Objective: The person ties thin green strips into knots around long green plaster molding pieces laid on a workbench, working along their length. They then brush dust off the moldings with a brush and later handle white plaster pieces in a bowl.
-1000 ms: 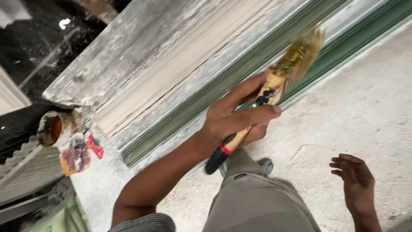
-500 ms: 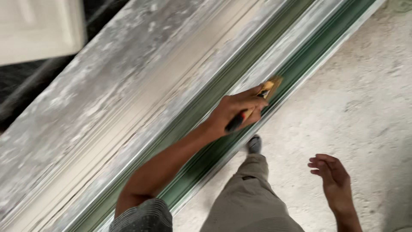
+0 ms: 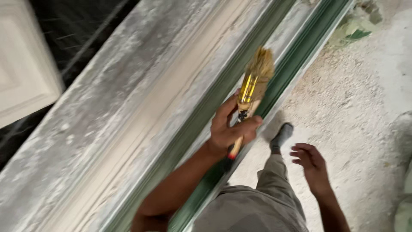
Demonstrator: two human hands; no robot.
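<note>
A: What differs from half a second ago?

B: The paintbrush (image 3: 251, 92) has lifted off the moulded frame (image 3: 141, 124); its bristles now point up over the green strip (image 3: 300, 56); the white panel beyond the frame has shrunk toward the corner.

A: Counts?

B: One frame, one brush, one shoe (image 3: 282, 135); the left hand (image 3: 229, 129) is clenched on the handle; the right hand (image 3: 310, 163) hangs loose-fingered, holding nothing, beside the frame; blurred, probably curled.

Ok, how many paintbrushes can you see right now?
1. The paintbrush is gripped in the left hand, bristles up over the green moulding. The right hand is empty. Others may lie out of view.
</note>
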